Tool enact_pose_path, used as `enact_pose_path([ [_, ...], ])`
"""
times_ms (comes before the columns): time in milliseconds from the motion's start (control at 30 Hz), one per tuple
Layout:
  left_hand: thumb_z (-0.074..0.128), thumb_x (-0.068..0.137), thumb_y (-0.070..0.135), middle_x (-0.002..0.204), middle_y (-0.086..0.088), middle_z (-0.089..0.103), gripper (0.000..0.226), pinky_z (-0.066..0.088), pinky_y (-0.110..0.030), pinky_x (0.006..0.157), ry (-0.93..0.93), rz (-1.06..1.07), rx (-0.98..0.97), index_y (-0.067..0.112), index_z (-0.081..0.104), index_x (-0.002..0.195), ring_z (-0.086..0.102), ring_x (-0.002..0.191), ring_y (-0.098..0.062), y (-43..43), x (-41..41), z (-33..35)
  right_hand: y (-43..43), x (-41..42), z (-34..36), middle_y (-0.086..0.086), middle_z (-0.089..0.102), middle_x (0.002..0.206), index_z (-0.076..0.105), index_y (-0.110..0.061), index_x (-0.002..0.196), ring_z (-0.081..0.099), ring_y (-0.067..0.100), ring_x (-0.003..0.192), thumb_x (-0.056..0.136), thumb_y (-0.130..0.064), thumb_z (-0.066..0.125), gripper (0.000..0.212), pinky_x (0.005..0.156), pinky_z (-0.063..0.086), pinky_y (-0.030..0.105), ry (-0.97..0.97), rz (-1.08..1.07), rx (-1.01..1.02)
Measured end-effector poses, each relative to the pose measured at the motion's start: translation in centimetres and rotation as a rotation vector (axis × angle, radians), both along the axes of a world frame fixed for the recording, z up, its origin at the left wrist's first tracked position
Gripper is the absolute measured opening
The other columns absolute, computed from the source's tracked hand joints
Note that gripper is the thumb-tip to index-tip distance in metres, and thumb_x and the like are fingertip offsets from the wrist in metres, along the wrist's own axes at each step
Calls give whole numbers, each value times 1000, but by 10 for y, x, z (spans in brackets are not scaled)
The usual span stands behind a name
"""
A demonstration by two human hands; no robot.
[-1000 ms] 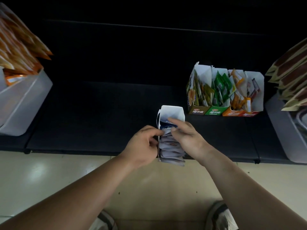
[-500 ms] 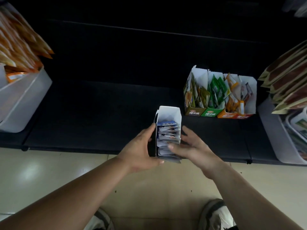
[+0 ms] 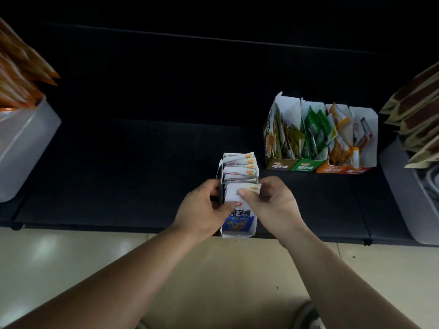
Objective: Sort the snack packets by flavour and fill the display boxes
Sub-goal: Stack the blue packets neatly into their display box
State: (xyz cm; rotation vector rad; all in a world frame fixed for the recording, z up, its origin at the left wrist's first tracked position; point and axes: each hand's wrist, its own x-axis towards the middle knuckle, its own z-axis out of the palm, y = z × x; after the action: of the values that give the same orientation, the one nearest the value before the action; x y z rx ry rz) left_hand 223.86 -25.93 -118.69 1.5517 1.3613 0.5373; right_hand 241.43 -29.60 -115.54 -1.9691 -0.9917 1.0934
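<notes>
Holding one blue display box [image 3: 237, 234] between both hands, the person keeps it at the front edge of the dark shelf [image 3: 118, 174], just above the pale floor [image 3: 71, 257]. The left hand [image 3: 202, 210] has its grip closed round the box's left wall, thumb lying on the frontmost packet [image 3: 240, 219]. The right hand [image 3: 275, 205] curls its grip round the right wall, thumb pressing that packet's top edge. About six white packets [image 3: 240, 167] stand in a row inside (the rear ones overlap, so the count is rough). The frontmost shows a blue lower panel, dark lettering and a red mark; the others show orange corner prints.

Four more boxes stand touching in a row to the right, further back: an olive box [image 3: 280, 166], a green box [image 3: 305, 167], an orange box [image 3: 329, 169] and a red box [image 3: 356, 171], each holding packets leaning unevenly. Two pale bins flank the shelf: the left bin [image 3: 23, 148] carries orange packets [image 3: 19, 86], and the right bin [image 3: 403, 198] carries brown packets [image 3: 418, 110].
</notes>
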Motion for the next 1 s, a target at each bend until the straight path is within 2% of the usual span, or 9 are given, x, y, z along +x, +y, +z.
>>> enact_pose_path([
  [133,75,92,26,99,17,73,42,62,-41,82,29,2,0,38,60,128,73,84,-2,1,0,-10,16,-6,-6,-9,69,93,60,-23,97,65,0,77,80,-46,86,39,52,44,15,-27,-100,-68],
  [267,70,97,28,96,15,73,42,63,-36,79,50,-15,-29,39,58,135,73,86,-3,3,-5,-7,19,-7,-8,-7,68,90,60,-20,94,64,4,78,81,-46,85,38,55,46,24,-82,-83,-113],
  [367,65,99,33,94,15,74,37,61,-36,80,71,-28,-24,39,56,135,72,84,0,1,-5,-3,12,-7,-6,-9,69,90,62,-23,95,66,2,79,82,-49,84,36,57,49,25,-110,-60,-124],
  [567,67,97,36,98,15,74,35,62,-42,84,42,-3,-25,36,60,131,72,87,-2,-1,-8,2,-4,-9,1,-12,76,87,68,-29,98,72,-5,78,83,-38,86,25,58,52,11,74,-109,79],
  [667,68,97,35,99,19,74,29,62,-42,85,-10,-13,-40,38,62,125,73,86,-1,-4,-10,3,0,-9,9,-15,78,91,70,-31,105,74,-2,84,87,-44,80,25,63,55,14,143,-107,123],
  [800,66,98,38,99,19,74,24,62,-41,83,-28,-15,-37,37,63,122,73,87,-1,-5,-9,2,18,-9,6,-8,77,91,68,-27,104,74,2,79,87,-52,77,31,57,52,14,43,-93,95],
  [933,64,99,39,101,18,75,22,63,-40,82,-41,-2,-39,35,64,121,74,88,0,-3,-8,-1,38,-10,4,-5,67,86,59,-18,95,63,6,71,89,-54,75,40,50,46,19,-84,-110,35],
  [1000,66,97,40,99,19,75,23,62,-41,82,-41,12,-33,35,64,119,73,86,0,-2,-7,-3,45,-7,0,-2,67,85,59,-15,94,64,11,71,85,-55,78,45,55,53,26,-110,-112,-15],
])
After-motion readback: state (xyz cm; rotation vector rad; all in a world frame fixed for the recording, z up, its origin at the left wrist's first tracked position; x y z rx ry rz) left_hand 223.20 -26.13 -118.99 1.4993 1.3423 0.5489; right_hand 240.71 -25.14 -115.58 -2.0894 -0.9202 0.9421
